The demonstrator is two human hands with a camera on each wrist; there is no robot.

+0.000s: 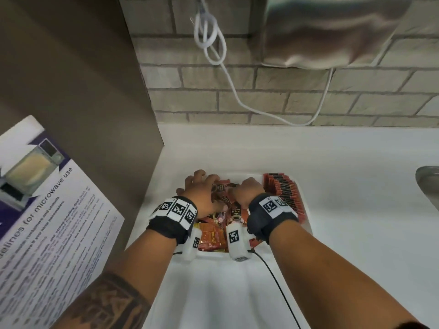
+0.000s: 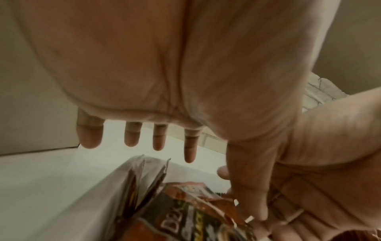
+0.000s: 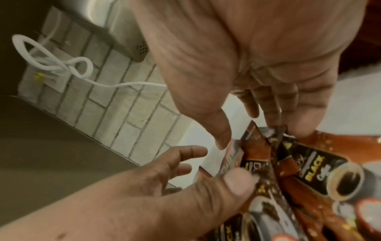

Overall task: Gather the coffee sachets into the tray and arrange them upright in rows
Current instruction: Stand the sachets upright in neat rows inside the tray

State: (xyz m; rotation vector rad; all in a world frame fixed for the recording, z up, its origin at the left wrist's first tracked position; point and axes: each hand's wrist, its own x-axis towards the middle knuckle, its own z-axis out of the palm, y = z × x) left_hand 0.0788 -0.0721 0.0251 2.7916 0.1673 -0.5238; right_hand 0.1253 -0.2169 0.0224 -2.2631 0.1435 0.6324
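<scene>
Spanning the scene, a white counter meets a grey brick wall. One white tray sits on it, the landmark here. Beyond the tray, one looped white cable hangs on the wall below one metal appliance; left of the tray stands one brown panel with one microwave notice; right of it, a sink edge. Along the tray's right side one row of coffee sachets stands upright; a loose pile, too jumbled to count, fills the middle. Over the pile, the left hand spreads its fingers apart, thumb on a sachet, while the right hand pinches that sachet's top.
</scene>
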